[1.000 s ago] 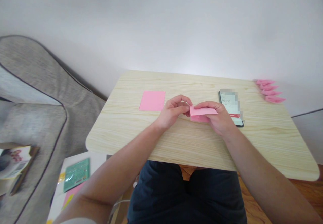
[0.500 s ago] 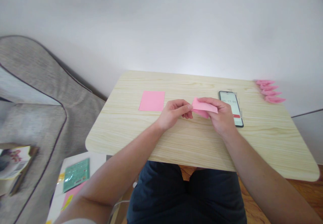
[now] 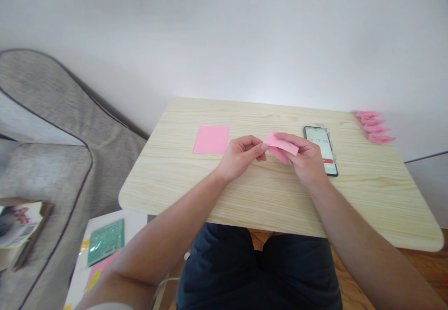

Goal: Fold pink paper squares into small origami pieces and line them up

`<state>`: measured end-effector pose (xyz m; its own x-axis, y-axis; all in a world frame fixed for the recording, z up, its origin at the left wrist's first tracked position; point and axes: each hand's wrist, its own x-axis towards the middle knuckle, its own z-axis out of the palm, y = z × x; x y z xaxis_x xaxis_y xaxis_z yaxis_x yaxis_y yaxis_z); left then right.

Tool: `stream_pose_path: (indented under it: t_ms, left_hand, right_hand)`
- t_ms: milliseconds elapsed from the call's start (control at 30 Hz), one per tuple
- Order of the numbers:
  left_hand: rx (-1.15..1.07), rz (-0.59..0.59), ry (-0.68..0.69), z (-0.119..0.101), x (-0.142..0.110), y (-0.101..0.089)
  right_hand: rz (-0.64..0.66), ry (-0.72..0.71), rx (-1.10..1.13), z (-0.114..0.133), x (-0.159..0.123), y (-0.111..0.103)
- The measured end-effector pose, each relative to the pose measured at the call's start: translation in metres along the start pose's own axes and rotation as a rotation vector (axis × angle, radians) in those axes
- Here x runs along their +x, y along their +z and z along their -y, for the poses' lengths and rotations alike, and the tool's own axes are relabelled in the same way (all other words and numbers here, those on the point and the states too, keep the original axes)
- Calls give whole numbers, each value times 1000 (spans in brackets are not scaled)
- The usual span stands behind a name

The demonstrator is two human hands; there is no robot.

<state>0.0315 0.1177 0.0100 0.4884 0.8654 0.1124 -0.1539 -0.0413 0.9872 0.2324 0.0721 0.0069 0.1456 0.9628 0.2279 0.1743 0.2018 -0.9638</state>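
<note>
A piece of folded pink paper (image 3: 284, 145) is held between my two hands, above the middle of the wooden table (image 3: 245, 193). My left hand (image 3: 244, 157) pinches its left corner between thumb and forefinger. On the other side, my right hand (image 3: 305, 157) grips the paper, fingers behind and thumb partly hidden beneath it. One flap of the paper hangs lower than the rest. A flat square of pink paper (image 3: 211, 140) lies on the table left of my left hand.
A phone (image 3: 324, 149) with a timer on its screen lies just beyond my right hand. Several folded pink paper pieces (image 3: 376, 128) line the far right edge. At lower left are a green packet (image 3: 106, 242) and a grey sofa (image 3: 45, 161). A white wall (image 3: 245, 35) stands behind the table.
The folded paper has tilted slightly, its right end shifting a little left. Both hands keep their hold almost in place.
</note>
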Motion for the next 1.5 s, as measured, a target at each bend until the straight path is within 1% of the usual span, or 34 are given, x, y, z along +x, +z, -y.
stream_pose_path:
  t_ms: [133,267,333,500,633,767,900,1200,1500]
  left_hand:
    - [2,-25,26,1,1,-1]
    - [-18,-75,60,2,2,-2]
    - [-19,-93,72,1,2,-2]
    - [-6,-96,60,0,1,-1]
    - [9,-61,71,1,1,-1]
    - [32,15,59,3,-1,0]
    - [46,60,34,5,-3,1]
    - [138,25,12,9,-3,1]
    - [186,-3,56,9,-3,0]
  right_hand:
    - [75,20,92,-3,-1,-2]
    - [176,-34,165,-2,0,-5]
    - [192,-42,196,-2,0,-6]
    - [117,39,190,-3,0,-2]
    - [51,41,169,1,-2,4]
    - [79,110,259,5,-1,5]
    - [102,142,152,4,0,3]
    - [105,145,101,2,0,2]
    - [117,157,126,2,0,1]
